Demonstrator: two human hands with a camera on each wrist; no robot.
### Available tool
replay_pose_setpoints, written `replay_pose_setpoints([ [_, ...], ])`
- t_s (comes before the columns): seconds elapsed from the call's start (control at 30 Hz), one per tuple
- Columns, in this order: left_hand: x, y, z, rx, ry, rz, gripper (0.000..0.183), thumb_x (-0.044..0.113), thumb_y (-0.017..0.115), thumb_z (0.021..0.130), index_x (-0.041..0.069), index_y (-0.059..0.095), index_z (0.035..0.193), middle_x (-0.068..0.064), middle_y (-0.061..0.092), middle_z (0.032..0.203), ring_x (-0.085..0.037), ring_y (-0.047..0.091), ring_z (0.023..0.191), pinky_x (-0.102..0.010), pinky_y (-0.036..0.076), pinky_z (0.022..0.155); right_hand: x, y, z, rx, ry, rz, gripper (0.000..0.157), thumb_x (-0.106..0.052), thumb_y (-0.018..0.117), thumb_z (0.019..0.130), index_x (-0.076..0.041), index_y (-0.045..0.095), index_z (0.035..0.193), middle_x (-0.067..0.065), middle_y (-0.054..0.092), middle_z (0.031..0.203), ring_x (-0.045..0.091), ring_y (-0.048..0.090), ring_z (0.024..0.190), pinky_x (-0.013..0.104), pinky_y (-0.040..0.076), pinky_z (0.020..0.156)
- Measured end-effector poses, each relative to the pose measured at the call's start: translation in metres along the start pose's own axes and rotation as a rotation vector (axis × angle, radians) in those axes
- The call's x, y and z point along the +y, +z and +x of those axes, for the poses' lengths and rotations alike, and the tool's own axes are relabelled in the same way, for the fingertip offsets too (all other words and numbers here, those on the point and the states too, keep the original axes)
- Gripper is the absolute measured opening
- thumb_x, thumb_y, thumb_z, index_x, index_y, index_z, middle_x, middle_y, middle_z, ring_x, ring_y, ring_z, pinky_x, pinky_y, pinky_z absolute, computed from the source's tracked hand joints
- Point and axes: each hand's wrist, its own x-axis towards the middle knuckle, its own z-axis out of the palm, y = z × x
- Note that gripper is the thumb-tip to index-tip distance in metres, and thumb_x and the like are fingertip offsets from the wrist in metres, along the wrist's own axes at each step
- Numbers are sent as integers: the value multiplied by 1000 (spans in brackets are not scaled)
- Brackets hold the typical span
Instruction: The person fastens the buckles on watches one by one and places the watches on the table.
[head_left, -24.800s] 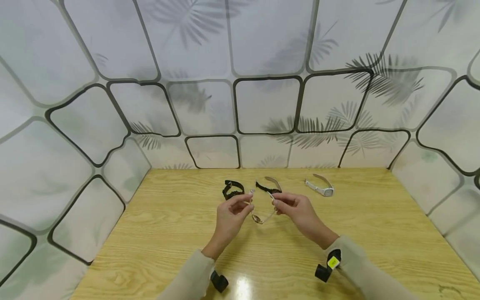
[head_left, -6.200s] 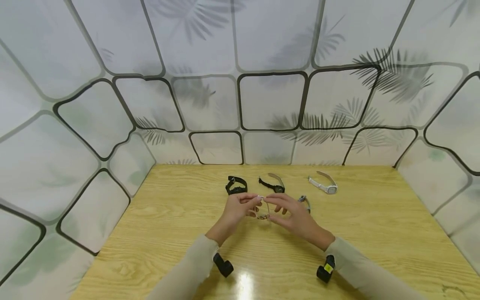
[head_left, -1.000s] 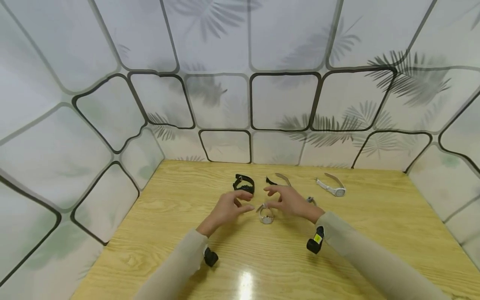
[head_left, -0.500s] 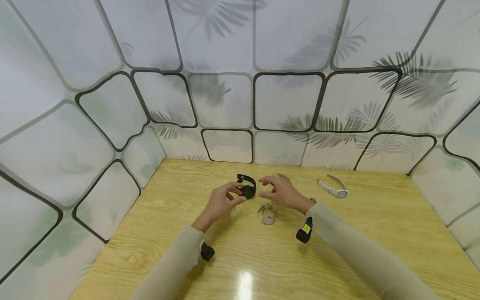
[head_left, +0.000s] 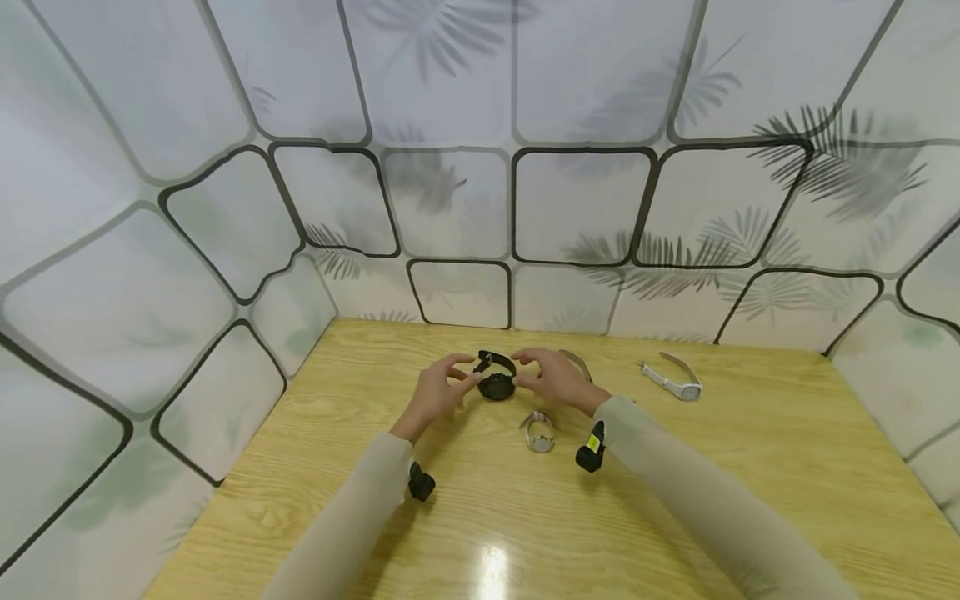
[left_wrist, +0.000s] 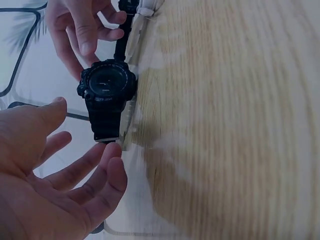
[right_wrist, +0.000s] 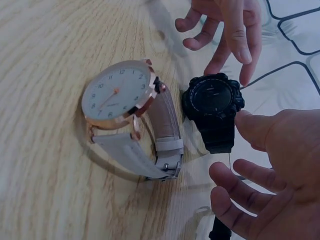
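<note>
A black sport watch [head_left: 497, 387] lies on the table with its strap curving back behind its round dial. My left hand [head_left: 437, 393] is at its left side, fingers spread and thumb close to the case. From the right my right hand [head_left: 558, 379] reaches in with loosely bent fingers; in the right wrist view its thumb [right_wrist: 255, 127] overlaps the case edge. Neither hand curls round the watch. Nearer to me stands a rose-gold watch [right_wrist: 117, 92] with a pale strap [right_wrist: 125, 152] buckled into a loop.
Behind my right hand shows part of a brown-lined strap [head_left: 576, 363]. Farther right on the wooden table [head_left: 360, 517] lies a white watch [head_left: 690, 392], its strap undone. A patterned cloth wall [head_left: 465, 292] rises at the table's back edge.
The rose-gold watch, held with its strap undone 24.8 s ago, now sits buckled on the table. Over the last second both hands have moved from beside it to the black sport watch.
</note>
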Motion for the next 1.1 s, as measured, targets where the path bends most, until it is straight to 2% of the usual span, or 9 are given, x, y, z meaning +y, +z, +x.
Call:
replay_pose_setpoints([
  [0.13,-1,0,5,-55,-44,-47,49,28,67,102,8,57,146,-26,67,124,-30,72,71,-40,58,55,1,1,4,-25,-12,-14,51,-20,67,102,-4,53,149,19,58,143,28,70,101,48,56,91],
  [0.23,-1,-1,7,-99,-57,-58,50,27,70,101,9,57,145,-25,65,129,-30,72,75,-39,58,56,1,0,6,-52,-20,-31,54,-18,70,101,-5,52,150,18,56,146,29,70,100,48,56,92],
  [0.4,-1,-1,11,-150,-62,-46,52,29,74,97,10,59,144,-23,61,138,-28,73,82,-37,57,56,1,-1,9,-118,-1,-31,59,-20,73,98,-6,51,151,17,51,152,33,65,117,52,51,100],
  [0.47,-2,0,12,-159,-63,-39,52,29,75,97,10,59,143,-22,60,140,-26,73,84,-36,57,56,1,-1,11,-140,9,-32,60,-21,74,98,-7,51,151,17,56,147,32,65,118,51,49,103],
  [0.57,-2,0,14,-174,-73,-36,53,29,75,97,10,60,143,-19,58,143,-26,74,85,-35,57,58,1,-1,13,-168,19,-6,61,-21,73,98,-6,48,152,15,70,123,24,72,94,48,54,96],
  [0.67,-3,-1,15,-184,-76,-32,52,29,75,97,9,61,143,-18,59,144,-25,73,84,-35,58,59,2,-1,15,-192,27,29,62,-20,72,99,-4,46,153,12,74,103,17,72,73,43,58,86],
  [0.77,-4,-2,16,-190,-79,-48,49,28,72,99,7,62,142,-18,60,142,-26,72,81,-36,58,59,3,-1,15,-199,22,50,61,-19,71,100,-3,46,153,18,71,119,15,71,73,39,59,80],
  [0.93,-8,-2,18,-194,-80,-78,44,24,70,101,6,63,140,-19,61,141,-26,71,78,-36,57,57,7,1,16,-196,17,82,57,-19,71,100,-1,50,150,24,50,150,17,73,76,37,59,80],
  [1.1,-9,0,19,-185,-97,-90,42,25,71,100,8,64,138,-20,61,140,-24,71,76,-34,56,55,10,2,17,-188,21,90,55,-21,71,100,-2,52,149,24,50,150,17,73,76,37,59,82],
])
